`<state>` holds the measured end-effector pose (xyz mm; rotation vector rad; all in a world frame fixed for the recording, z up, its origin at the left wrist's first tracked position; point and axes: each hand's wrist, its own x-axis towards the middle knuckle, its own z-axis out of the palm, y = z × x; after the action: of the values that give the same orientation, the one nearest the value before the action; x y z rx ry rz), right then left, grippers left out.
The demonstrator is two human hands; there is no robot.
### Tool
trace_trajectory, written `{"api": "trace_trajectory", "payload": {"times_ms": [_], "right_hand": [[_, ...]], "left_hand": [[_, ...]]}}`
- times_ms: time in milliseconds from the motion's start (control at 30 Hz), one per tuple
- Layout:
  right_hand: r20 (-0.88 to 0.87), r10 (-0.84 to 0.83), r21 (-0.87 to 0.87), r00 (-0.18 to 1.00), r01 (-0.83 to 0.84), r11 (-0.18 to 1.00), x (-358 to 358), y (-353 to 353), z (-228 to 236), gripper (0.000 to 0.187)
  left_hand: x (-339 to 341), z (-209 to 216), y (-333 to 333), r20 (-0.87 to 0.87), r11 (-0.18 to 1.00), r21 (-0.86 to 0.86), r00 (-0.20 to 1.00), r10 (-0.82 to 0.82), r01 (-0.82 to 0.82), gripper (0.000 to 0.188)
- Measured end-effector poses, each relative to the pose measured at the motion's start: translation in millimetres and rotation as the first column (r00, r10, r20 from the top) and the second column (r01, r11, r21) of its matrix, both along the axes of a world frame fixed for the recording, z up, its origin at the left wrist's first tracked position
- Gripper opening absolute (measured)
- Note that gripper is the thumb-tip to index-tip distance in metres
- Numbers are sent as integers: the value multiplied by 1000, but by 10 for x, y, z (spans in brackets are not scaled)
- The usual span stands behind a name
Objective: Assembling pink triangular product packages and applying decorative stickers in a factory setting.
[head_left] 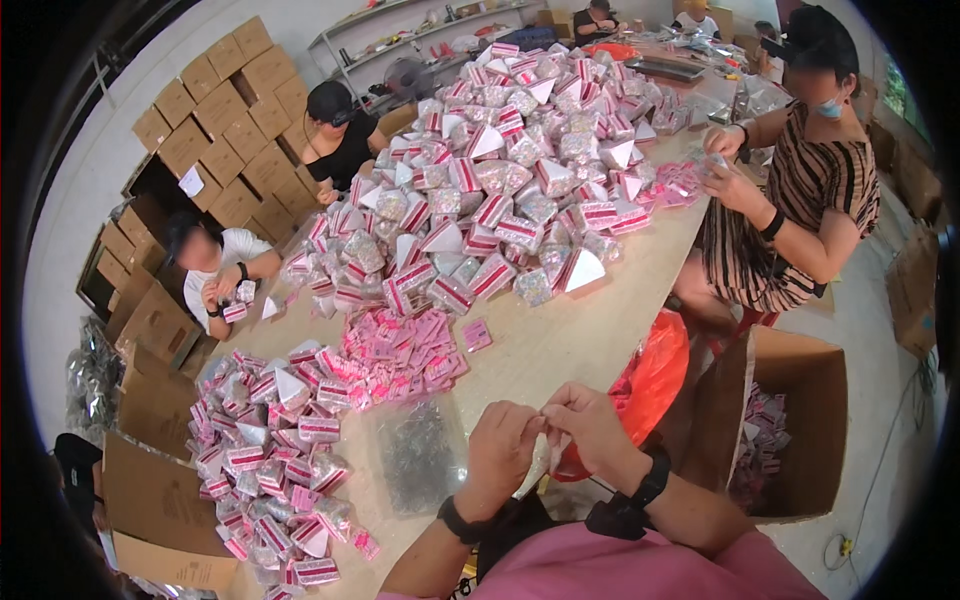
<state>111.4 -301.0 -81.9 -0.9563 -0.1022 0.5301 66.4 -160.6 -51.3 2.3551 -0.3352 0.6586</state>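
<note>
A large heap of triangular clear packets with pink-and-white striped headers (510, 160) occupies twelve o'clock, a smaller heap (270, 450) lies at eight, flat pink labels (405, 360) at centre, stacked brown cartons (225, 110) at ten, an open carton (790, 420) at four.

Long table (560, 345) heaped with pink packets (500, 170)

Bright, even indoor light; fisheye bending, dark vignetted corners.
</note>
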Motion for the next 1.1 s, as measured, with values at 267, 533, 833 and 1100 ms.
{"api": "trace_trajectory", "payload": {"times_ms": [267,533,833,1100], "right_hand": [[-106,45,86,993,-36,996,-3,-8,-56,7],[-151,211,84,966,-200,976,-34,-25,-69,10],[-161,443,-38,882,-454,890,-61,-99,54,13],[-87,397,-48,914,-402,914,-71,-63,-42,9]], "left_hand": [[-19,-92,-12,-18,993,99,998,65,-63,10],[-29,-107,106,-66,1000,-4,998,-25,25,17],[-164,104,350,-239,936,-193,911,-336,295,35],[-221,-29,264,-208,973,68,957,-202,220,17]]}}
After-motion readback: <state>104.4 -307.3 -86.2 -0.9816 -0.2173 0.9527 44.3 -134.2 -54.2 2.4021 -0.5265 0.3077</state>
